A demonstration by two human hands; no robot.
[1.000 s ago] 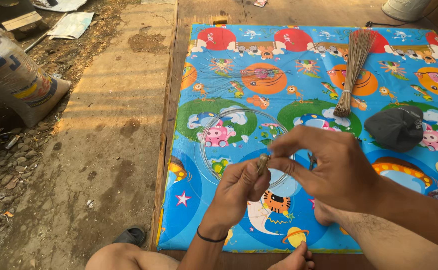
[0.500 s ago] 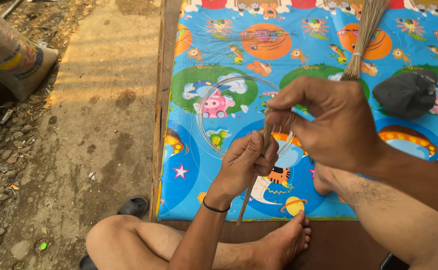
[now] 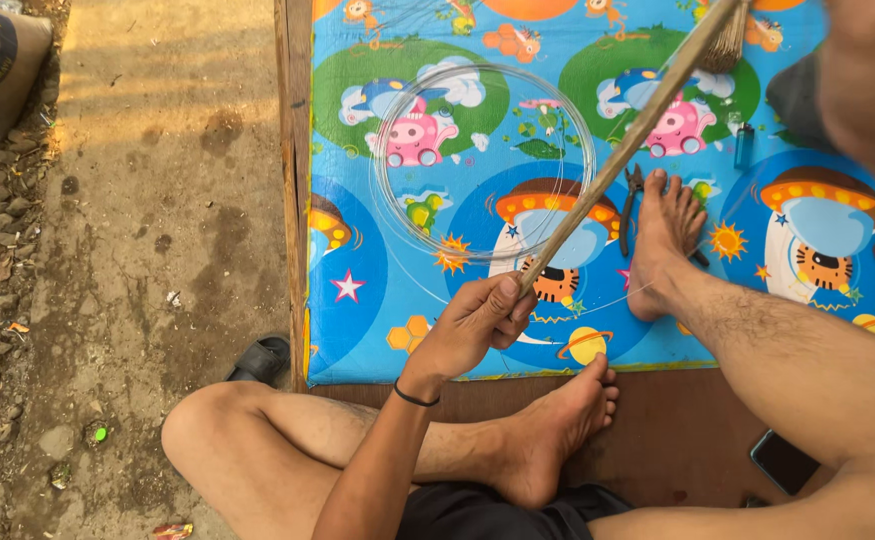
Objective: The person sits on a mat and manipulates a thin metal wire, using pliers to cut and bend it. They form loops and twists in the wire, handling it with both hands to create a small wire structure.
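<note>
Left hand [image 3: 472,325] pinches lower end of thin stick [image 3: 617,160], fingers pressed round it; stick slants up toward top right. Right hand [image 3: 872,90] blurred at frame edge, grip unclear. Fine wire runs from stick end toward foot. Wire coil [image 3: 387,190] lies mostly unspent on colourful mat [image 3: 357,300]; pliers [image 3: 629,205] beside foot. Binding looks barely begun.

Bright, warm daylight falls on the scene, with soft sunlit bands across the dirt ground [image 3: 157,200] at upper left. The glossy play mat [image 3: 437,330] stays evenly lit, without harsh glare. The right hand [image 3: 872,80] (very near the lens) is blurred at the frame's upper right corner; everything else looks sharp.
</note>
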